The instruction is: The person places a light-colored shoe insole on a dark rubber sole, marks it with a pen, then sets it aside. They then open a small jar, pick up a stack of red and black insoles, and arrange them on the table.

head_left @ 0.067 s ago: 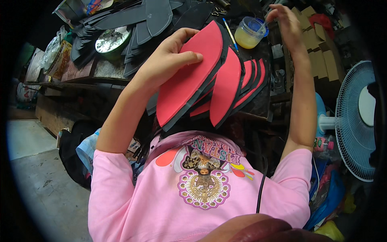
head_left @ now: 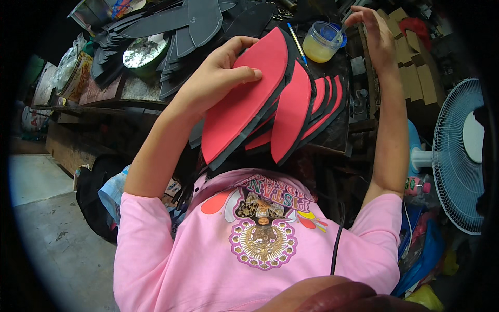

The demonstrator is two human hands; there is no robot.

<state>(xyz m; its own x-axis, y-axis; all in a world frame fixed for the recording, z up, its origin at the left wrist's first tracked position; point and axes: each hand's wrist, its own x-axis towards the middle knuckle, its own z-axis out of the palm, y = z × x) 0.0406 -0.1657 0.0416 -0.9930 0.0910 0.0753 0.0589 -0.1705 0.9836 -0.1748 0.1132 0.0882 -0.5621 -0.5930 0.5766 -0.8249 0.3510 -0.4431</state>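
My left hand (head_left: 221, 75) is closed on a red, pointed-oval foam sheet (head_left: 244, 99) backed with black, its thumb flat on the red face. Beside that sheet, several more red-and-black foam pieces (head_left: 292, 112) lie overlapped and fanned to the right. My right hand (head_left: 370, 34) is raised over the far right of the table, fingers pinched on a thin stick (head_left: 340, 35) that dips into a clear jar (head_left: 318, 48) of yellowish stuff. The stick's lower end is hard to make out.
Dark grey cut-out sheets (head_left: 200, 23) pile up at the far left, around a round tub (head_left: 145, 51) with a whitish top. A blue pen (head_left: 296, 41) lies left of the jar. Cardboard boxes (head_left: 416, 78) and a fan (head_left: 457, 156) stand at the right.
My right hand has shifted very slightly to the right over the jar. The left hand and the foam sheet look the same.
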